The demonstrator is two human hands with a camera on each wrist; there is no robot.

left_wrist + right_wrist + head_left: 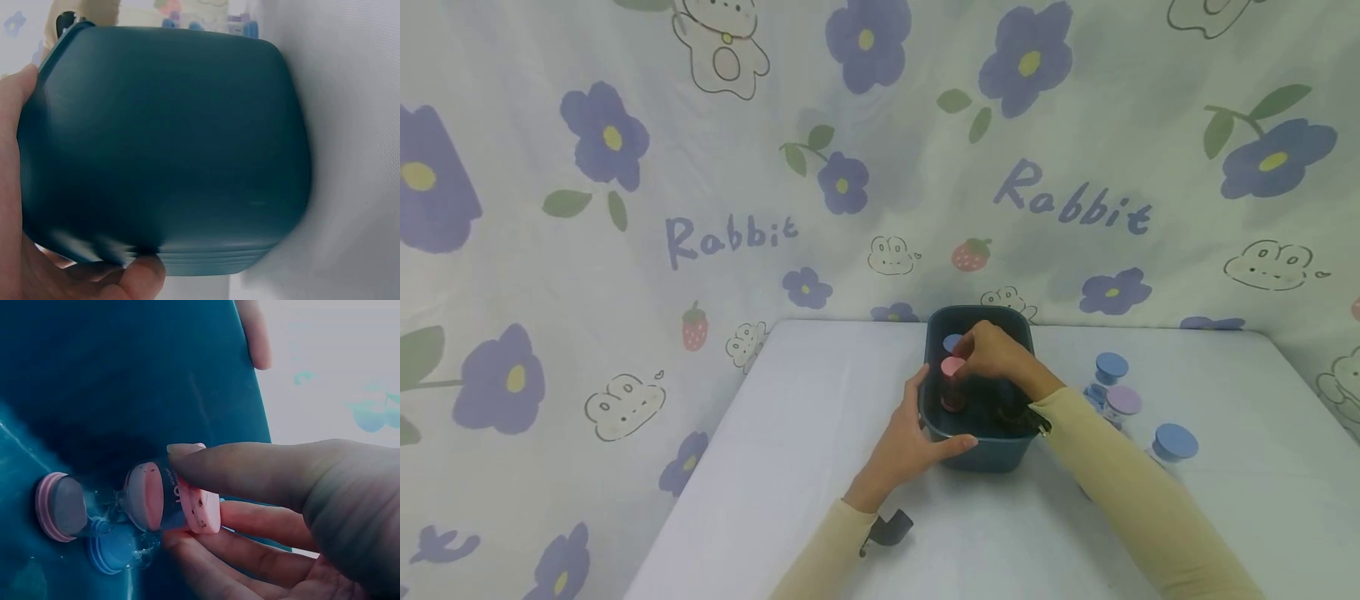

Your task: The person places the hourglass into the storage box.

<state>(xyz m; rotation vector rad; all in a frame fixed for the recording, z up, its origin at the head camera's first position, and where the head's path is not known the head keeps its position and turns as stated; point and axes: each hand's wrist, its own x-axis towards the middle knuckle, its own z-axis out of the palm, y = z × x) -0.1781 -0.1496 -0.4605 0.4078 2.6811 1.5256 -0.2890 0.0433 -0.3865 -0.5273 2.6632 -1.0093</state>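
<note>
A dark teal plastic bin (988, 457) stands at the back of the white table. My left hand (901, 442) grips its near left corner, thumb along the front and fingers along the left side. My right hand (1000, 354) reaches inside the bin. Between thumb and fingers it pinches the top of a pink-capped hourglass (147, 497), which stands upright; printing shows on its glass. Right beside it is a blue-capped hourglass (112, 550), also visible in the head view by its blue cap (952, 342). The right hand and forearm hide part of the bin's inside.
On the table right of the bin stand several more hourglasses, among them a blue-capped one (1112, 367), a purple-capped one (1123, 400) and another blue-capped one (1176, 442) nearer me. My right sleeve partly covers that area. A patterned cloth (880, 167) hangs behind the table.
</note>
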